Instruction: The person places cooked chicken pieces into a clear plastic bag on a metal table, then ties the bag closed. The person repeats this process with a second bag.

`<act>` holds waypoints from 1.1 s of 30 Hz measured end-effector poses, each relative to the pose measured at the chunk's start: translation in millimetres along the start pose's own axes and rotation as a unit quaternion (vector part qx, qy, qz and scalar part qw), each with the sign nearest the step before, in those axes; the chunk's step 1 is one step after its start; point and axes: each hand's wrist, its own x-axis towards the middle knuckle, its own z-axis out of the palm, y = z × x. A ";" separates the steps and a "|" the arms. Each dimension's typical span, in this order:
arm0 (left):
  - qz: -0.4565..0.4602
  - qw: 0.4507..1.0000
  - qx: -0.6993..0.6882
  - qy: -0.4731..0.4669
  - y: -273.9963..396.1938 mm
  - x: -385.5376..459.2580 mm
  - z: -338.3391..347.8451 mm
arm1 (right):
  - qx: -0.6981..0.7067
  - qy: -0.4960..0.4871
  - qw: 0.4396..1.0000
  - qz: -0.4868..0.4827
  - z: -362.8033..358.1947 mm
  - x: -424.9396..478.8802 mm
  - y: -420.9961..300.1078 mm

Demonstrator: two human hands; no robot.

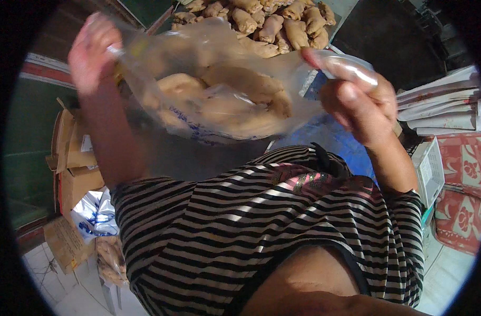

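Stretched between my two hands is a clear plastic bag [220, 130] with several pale pig's trotters [240, 106] inside and blue printing along its lower side. My left hand [93, 51], blurred, is raised at the upper left and grips one upper corner of the bag. On the other side, my right hand [361, 96] pinches the opposite corner, with plastic film drawn over its fingers. Beyond the bag lies a heap of loose pig's trotters [272, 28], partly hidden behind the film.
Cardboard boxes [76, 158] and a white plastic package with blue print [96, 213] stand at the left. Below them is a filled clear bag [110, 258]. At the right are a stack of whitish sheets [442, 104], a white plastic basket [430, 173] and red patterned cushions [461, 217].
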 end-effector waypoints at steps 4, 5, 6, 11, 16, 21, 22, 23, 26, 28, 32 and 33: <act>0.061 0.995 0.051 -0.068 -0.8 -45.1 23.5 | 0.076 0.054 0.996 0.005 -12.1 -26.2 9.7; 0.070 0.994 0.079 -0.037 -5.0 -52.5 18.4 | 0.108 0.067 0.992 0.012 -14.9 -33.9 16.7; 0.079 0.991 0.112 -0.003 -10.8 -63.2 11.2 | 0.118 0.086 0.989 0.037 -10.9 -38.9 21.6; 0.042 0.985 0.071 0.150 -26.8 -104.8 -70.1 | 0.195 0.092 0.965 0.149 -4.1 -51.5 38.9; 0.032 0.972 0.069 0.221 -30.9 -125.9 -101.2 | 0.208 0.121 0.957 0.160 4.9 -37.6 31.4; 0.047 0.848 0.305 0.430 5.6 -178.8 -244.9 | 0.222 0.168 0.950 0.143 2.0 -15.1 39.2; 0.042 0.784 0.372 0.496 18.0 -190.4 -284.5 | 0.232 0.166 0.949 0.137 0.4 -12.2 42.3; 0.014 0.711 0.449 0.541 22.6 -198.2 -320.2 | 0.242 0.169 0.946 0.138 1.2 -7.6 42.4; -0.098 0.417 0.719 0.548 15.3 -179.4 -345.4 | 0.241 0.198 0.940 0.139 3.2 -5.3 46.4; -0.120 0.241 0.824 0.499 11.8 -165.7 -359.6 | 0.252 0.219 0.932 0.144 -0.5 -3.0 49.5; -0.052 0.180 0.885 0.427 25.4 -150.0 -413.1 | 0.255 0.163 0.939 0.164 -0.9 8.2 54.0; -0.081 0.192 0.887 0.411 22.2 -124.8 -409.0 | 0.246 0.174 0.937 0.174 1.1 9.5 54.1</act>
